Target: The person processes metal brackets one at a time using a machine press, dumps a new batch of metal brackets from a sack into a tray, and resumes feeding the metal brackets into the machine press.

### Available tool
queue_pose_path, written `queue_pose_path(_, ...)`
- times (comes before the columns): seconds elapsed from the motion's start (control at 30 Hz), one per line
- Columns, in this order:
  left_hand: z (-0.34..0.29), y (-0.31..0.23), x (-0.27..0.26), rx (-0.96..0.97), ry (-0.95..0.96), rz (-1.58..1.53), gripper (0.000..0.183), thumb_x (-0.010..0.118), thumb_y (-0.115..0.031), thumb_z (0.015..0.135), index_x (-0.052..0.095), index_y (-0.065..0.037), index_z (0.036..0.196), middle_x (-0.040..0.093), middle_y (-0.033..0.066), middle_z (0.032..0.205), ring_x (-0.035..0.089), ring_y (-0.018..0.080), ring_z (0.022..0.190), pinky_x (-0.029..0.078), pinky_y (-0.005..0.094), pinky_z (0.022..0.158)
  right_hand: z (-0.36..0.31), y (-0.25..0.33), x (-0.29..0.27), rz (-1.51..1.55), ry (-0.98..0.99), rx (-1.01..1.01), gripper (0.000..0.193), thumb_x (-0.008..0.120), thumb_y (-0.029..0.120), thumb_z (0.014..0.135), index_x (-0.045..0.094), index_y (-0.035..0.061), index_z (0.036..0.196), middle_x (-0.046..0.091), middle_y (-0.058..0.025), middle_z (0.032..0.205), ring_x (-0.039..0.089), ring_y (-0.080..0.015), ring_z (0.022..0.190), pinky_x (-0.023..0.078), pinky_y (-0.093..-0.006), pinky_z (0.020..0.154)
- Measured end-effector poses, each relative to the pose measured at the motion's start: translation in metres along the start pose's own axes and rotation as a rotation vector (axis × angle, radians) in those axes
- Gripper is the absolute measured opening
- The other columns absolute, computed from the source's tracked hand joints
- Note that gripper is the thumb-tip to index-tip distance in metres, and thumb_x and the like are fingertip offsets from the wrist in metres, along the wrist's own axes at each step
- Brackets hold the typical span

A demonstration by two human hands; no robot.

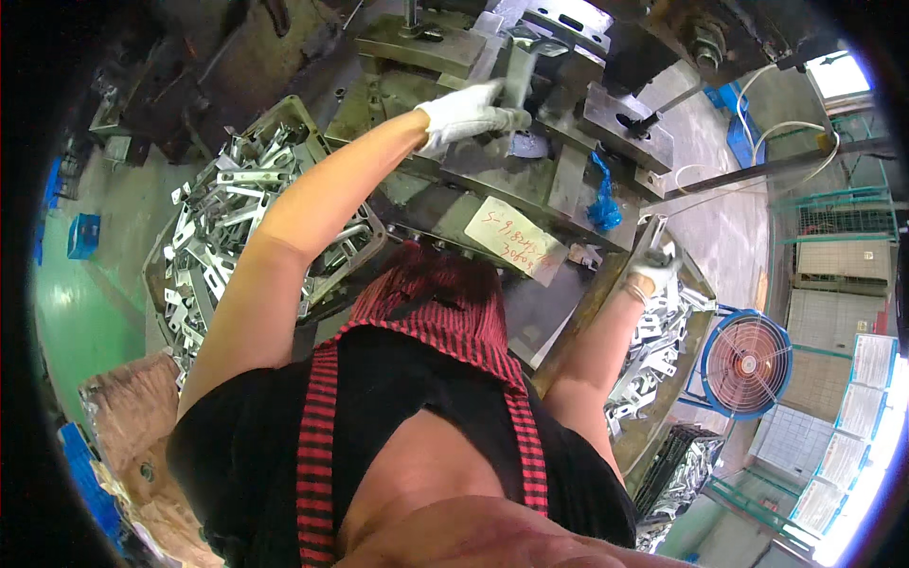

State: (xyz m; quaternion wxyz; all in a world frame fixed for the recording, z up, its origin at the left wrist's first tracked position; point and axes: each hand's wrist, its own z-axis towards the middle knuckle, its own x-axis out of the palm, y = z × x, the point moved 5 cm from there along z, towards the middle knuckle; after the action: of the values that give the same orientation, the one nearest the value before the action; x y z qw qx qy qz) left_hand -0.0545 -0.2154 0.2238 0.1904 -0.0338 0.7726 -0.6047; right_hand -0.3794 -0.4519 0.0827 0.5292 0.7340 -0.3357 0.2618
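My left hand [467, 115], in a white glove, reaches over the press die [421, 47]. Its thumb and fingers close around the lower end of a flat metal bracket [519, 78], slightly blurred, which stands over the die. My right hand [653, 273], gloved with dark fingertips, is above the right-hand bin [696, 275]. A metal bracket [652, 230] sticks up from its closed fingers. Loose metal brackets [644, 350] lie heaped in that bin beneath the hand.
At left, another bin [301, 114] holds a heap of metal brackets. A handwritten card [514, 237] and a blue rag [604, 201] are at the die's front. A blue-rimmed fan [748, 363] stands right; brown wrapping [133, 407] lies lower left.
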Motion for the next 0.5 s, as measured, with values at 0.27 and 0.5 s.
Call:
queue_pose_path(0.27, 0.091, 0.023, -0.010, 0.450, -0.460, 0.170, 0.039, 0.053, -0.035, 0.081, 0.057, -0.004, 0.105, 0.060, 0.0080, 0.079, 0.053, 0.0121, 0.045, 0.042, 0.0251, 0.037, -0.063, -0.050, 0.083, -0.577, 0.395, -0.304, 0.028, 0.064, 0.013, 0.071, 0.056, 0.0005, 0.095, 0.054, -0.0070, 0.094, 0.051, -0.0157, 0.085, 0.043, -0.0263, 0.072)
queue_pose_path(0.5, 0.088, 0.062, -0.014, 0.157, -0.535, 0.128, 0.043, 0.057, -0.033, 0.078, 0.055, -0.002, 0.108, 0.063, 0.0106, 0.089, 0.060, 0.0187, 0.067, 0.049, 0.0291, 0.049, -0.154, -0.149, 0.203, -1.258, 0.773, -0.557, 0.026, 0.058, 0.023, 0.077, 0.062, 0.0048, 0.095, 0.062, -0.0149, 0.092, 0.059, -0.0256, 0.086, 0.045, -0.0310, 0.078)
